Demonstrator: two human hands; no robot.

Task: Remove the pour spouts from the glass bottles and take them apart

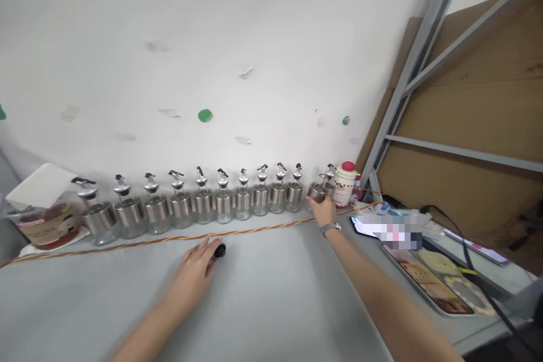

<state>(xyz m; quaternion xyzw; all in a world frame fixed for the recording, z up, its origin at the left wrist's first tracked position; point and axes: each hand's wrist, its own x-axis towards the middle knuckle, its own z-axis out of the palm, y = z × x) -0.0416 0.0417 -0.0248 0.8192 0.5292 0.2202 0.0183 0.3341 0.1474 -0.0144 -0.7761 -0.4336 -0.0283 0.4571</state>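
Note:
My right hand [324,212], wearing a metal wristband, is closed round an oil bottle [316,190] with a steel sleeve, near the wall. Its glass neck appears to have no spout on it. Just beyond it stands another bottle with a spout [331,169]. Low over the grey tabletop, my left hand [197,263] is closed on a pourer stopper [219,251]; mostly its black end shows, the rest being hidden by the fingers. Several oil bottles [204,205] with silver-and-black pourer spouts line the wall to the left of my right hand.
A twisted red-and-yellow cord [254,230] crosses the table before the bottles. A white container with a red lid [345,184] stands at the right. Phones [428,283], a tape roll [441,264] and a black cable [466,249] lie further right. A tissue pack [46,229] sits far left.

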